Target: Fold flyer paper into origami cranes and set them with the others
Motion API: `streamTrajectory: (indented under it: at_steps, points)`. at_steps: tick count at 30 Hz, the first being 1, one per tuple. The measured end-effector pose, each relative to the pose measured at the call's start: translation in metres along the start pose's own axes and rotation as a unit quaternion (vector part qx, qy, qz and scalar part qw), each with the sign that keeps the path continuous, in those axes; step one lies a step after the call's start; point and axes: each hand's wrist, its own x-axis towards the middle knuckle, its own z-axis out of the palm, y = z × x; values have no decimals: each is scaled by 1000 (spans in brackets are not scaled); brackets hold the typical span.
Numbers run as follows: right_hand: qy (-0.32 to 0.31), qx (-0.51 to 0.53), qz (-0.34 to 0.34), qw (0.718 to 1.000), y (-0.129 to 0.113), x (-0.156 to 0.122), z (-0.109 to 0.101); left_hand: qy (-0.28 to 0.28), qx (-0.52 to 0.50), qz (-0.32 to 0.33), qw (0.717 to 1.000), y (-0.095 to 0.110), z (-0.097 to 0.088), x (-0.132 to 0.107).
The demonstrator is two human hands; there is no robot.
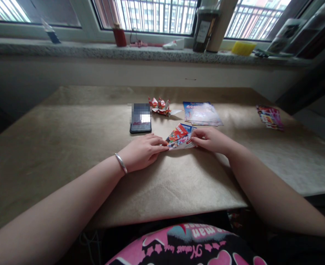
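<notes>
A folded piece of colourful printed paper (179, 137) lies on the brown table (68, 140) in front of me. My left hand (142, 151), with a silver bracelet on the wrist, presses its fingertips on the paper's left corner. My right hand (210, 140) pinches the paper's right edge with curled fingers. Both hands rest on the tabletop.
A phone (140, 118) lies just behind my left hand. Behind it sits a folded paper figure (160, 106), a stack of printed sheets (201, 113) and another leaflet (270, 117) at the right. The windowsill holds a red cup (120, 36), a jar and a yellow box.
</notes>
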Motion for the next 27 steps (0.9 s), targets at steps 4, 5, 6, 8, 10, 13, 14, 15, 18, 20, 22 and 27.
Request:
streamTrajectory:
  at_steps: [4, 5, 6, 8, 10, 13, 14, 15, 18, 20, 22, 27]
  points:
    - [23, -9, 16, 1000, 3, 3, 5, -4, -4, -6, 1000, 2, 3, -1]
    - [35, -13, 22, 999, 3, 4, 6, -6, -3, -8, 1000, 3, 4, -1]
    - [46, -15, 29, 998, 3, 5, 7, -12, -3, -9, 1000, 4, 4, -1]
    - [57, -9, 45, 997, 3, 6, 9, -31, -4, -22, 999, 8, 5, -1]
    - [58, -5, 57, 997, 2, 6, 9, -51, -10, -40, 998, 11, 5, 0]
    - [56, -27, 61, 996, 1, 6, 8, -67, -20, -47, 996, 13, 3, 0]
    - [56, -40, 57, 996, 1, 6, 7, -68, -22, -45, 996, 13, 3, 0]
    - [55, -54, 54, 996, 1, 7, 8, -68, -23, -43, 997, 13, 3, 0]
    - [59, -93, 53, 992, 1, 8, 10, -61, -21, -37, 997, 12, 5, 1]
    - [68, -112, 65, 989, 0, 9, 12, -56, -15, -35, 998, 11, 6, 1]
    - [79, -133, 71, 985, -2, 9, 14, -53, -9, -31, 998, 10, 7, 0]
    - [89, -186, 66, 976, -4, 9, 17, -38, 14, -18, 999, 11, 7, 0]
